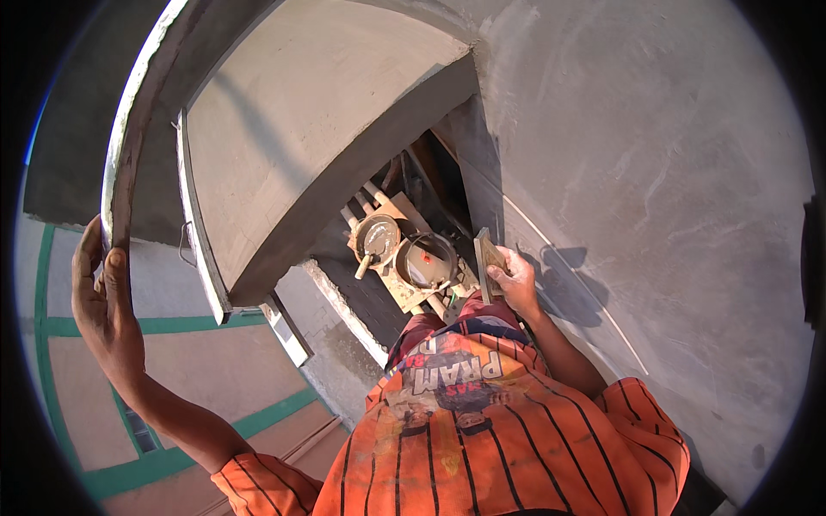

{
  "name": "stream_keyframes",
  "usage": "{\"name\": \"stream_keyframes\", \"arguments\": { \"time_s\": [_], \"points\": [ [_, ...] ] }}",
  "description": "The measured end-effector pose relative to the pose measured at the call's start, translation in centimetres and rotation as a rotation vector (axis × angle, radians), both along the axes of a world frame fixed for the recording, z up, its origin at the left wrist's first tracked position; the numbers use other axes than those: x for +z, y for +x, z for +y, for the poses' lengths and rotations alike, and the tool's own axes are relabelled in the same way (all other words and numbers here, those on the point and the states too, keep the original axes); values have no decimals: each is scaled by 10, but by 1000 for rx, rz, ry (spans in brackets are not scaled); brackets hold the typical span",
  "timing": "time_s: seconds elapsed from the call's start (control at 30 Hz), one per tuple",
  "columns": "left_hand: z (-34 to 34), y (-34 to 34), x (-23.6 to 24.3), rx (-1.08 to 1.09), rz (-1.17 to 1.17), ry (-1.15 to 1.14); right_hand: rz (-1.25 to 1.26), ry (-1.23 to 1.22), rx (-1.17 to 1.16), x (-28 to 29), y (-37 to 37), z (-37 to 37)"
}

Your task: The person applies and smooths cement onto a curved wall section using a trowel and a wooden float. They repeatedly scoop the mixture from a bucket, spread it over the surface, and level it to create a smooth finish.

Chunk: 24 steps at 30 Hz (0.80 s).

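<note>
My left hand (109, 297) is raised at the far left, its fingers and thumb closed round the lower end of a long, narrow board (129, 163) with a pale, crusted edge. The board runs up past the top of the view. Low by my right thigh, my right hand (514, 279) grips a plastering float (487, 261), held edge-on close to the grey wall (645, 172). Between the hands juts a smooth grey plastered slab (318, 95). A second straight strip (196, 224) lies along the slab's left edge, with a bent wire clip (185, 243) on it.
Below me, a plank platform (404, 295) rests on poles (374, 191). It carries a round pan (378, 236) with a trowel handle (364, 265) sticking out and a dark bucket (426, 261). A thin pale line (576, 279) crosses the right wall. A pink and green building (189, 365) stands lower left.
</note>
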<state>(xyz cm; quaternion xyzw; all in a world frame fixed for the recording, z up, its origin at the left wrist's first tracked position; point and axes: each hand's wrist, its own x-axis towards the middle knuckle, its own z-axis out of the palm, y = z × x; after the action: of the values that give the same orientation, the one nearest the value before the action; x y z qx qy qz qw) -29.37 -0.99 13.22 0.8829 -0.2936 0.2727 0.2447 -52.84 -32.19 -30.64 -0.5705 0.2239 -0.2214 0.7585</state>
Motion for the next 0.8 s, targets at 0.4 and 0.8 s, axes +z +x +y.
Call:
{"name": "stream_keyframes", "arguments": {
  "time_s": [0.4, 0.8],
  "points": [
    [292, -174, -126, 575, 283, -981, 15, 860, 217, -61, 21, 1],
    [318, -258, -407, 753, 550, -1783, 453, 522, 679, -19, 65, 58]
  ]
}}
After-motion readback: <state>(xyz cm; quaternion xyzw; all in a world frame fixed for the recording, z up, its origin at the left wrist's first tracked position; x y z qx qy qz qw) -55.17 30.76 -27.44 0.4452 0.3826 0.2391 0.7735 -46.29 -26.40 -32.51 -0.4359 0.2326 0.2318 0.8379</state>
